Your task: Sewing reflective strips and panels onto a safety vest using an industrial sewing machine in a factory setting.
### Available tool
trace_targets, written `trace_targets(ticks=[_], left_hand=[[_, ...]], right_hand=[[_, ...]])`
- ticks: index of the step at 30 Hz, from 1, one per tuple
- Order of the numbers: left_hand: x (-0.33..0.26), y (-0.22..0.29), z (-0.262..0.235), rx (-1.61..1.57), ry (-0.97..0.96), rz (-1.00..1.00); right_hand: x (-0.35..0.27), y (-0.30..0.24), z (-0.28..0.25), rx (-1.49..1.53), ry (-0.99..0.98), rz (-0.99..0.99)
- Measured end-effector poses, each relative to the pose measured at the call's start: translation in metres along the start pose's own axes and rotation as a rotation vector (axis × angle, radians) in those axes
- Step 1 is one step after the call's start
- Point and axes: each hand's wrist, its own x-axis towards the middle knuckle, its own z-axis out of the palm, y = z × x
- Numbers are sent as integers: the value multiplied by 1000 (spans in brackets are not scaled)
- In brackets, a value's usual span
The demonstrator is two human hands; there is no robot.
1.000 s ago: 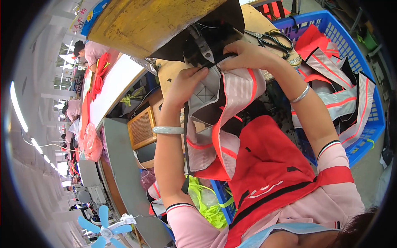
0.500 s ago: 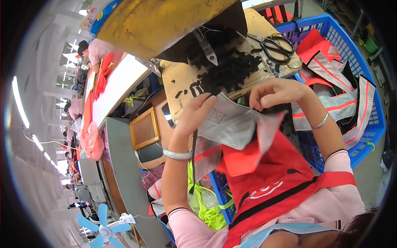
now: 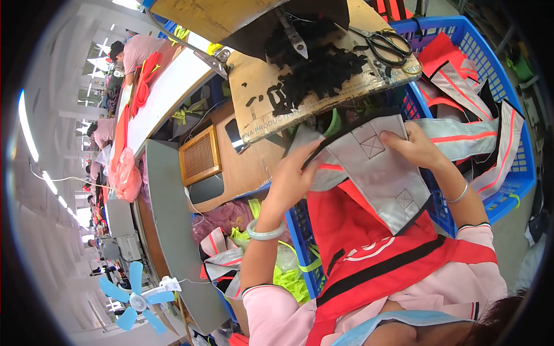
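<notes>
Both my hands hold a silver-grey reflective fabric piece (image 3: 378, 164) with black edging and stitched crossed squares, stretched out above my red apron (image 3: 329, 216). My left hand (image 3: 295, 176) is closed on its left part, where a black edge and an orange stripe show. With thumb and fingers, my right hand (image 3: 412, 144) pinches the upper right side near one stitched square. Beyond the fabric stands a machine with a metal tip (image 3: 295, 43) over a worn board (image 3: 265, 118). Black scraps (image 3: 314, 78) cover part of that board.
Black-handled scissors (image 3: 389, 47) lie on the board's right side. A blue basket (image 3: 511, 86) at right holds more striped pieces (image 3: 461, 95). Left of the board are a wooden-framed woven panel (image 3: 199, 155) and a phone (image 3: 235, 135). Co-workers (image 3: 138, 55) sit along a long table at far left.
The fabric has come down and right, away from the board, and is turned so a broad flat face with two stitched squares shows. Both hands have moved rightward and lower with it.
</notes>
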Motion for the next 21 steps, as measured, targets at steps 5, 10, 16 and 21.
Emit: trace_targets(ticks=[5, 10, 16, 21], left_hand=[[13, 12, -6, -94, -84, -107], [33, 44, -21, 115, -164, -48], [47, 49, -24, 49, -90, 48], [69, 37, -45, -89, -215, -101]], right_hand=[[-5, -4, -16, -39, 141, -160], [-15, -66, 6, -722, 401, -744], [26, -52, 16, -726, 160, -641], [55, -68, 7, -699, 84, -610]])
